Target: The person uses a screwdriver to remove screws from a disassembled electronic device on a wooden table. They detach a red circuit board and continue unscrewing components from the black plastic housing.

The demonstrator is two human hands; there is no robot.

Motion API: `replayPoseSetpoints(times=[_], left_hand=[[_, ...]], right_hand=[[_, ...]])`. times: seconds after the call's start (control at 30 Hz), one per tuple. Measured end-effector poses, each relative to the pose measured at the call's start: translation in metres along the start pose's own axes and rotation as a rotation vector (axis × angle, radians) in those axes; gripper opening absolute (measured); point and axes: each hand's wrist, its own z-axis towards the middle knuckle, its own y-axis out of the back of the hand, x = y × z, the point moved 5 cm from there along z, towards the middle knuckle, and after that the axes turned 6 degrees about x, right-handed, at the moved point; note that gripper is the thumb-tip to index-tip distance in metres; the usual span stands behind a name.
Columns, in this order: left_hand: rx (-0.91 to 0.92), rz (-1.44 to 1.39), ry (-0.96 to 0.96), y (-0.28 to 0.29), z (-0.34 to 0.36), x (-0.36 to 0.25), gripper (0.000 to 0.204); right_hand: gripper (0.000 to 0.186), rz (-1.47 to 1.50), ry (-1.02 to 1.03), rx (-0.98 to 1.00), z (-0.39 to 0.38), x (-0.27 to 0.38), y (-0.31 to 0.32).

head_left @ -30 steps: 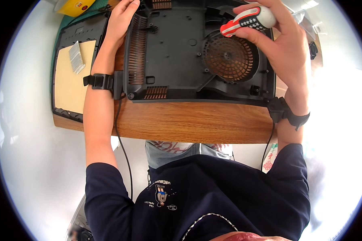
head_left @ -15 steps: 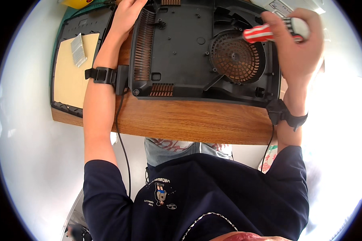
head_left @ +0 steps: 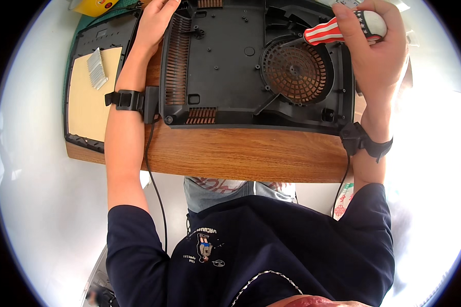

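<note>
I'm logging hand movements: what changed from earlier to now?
The right hand and screwdriver moved right; the hand has turned, and the shaft now shows over the grille. Nothing was let go. The left hand stayed by the casing.

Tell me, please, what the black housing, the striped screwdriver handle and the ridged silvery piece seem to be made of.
Black housing: probably matte moulded plastic, from its even colour and formed-in round grille.
Striped screwdriver handle: smooth, likely plastic or rubber; its rounded, coloured sections suggest moulding.
Ridged silvery piece: apparently metal, judging by its grey sheen.
</note>
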Motion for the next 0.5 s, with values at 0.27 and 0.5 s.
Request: replayPoseSetpoints(times=[0.27, 0.5], left_hand=[[0.002, -0.026, -0.008, -0.003, -0.006, -0.008, 0.017], [0.017, -0.048, -0.037, -0.006, -0.001, -0.007, 0.017]], right_hand=[[0.028, -0.005, 0.207, -0.034, -0.003, -0.016, -0.013], [0.028, 0.092, 0.019, 0.071, 0.0, 0.005, -0.009]])
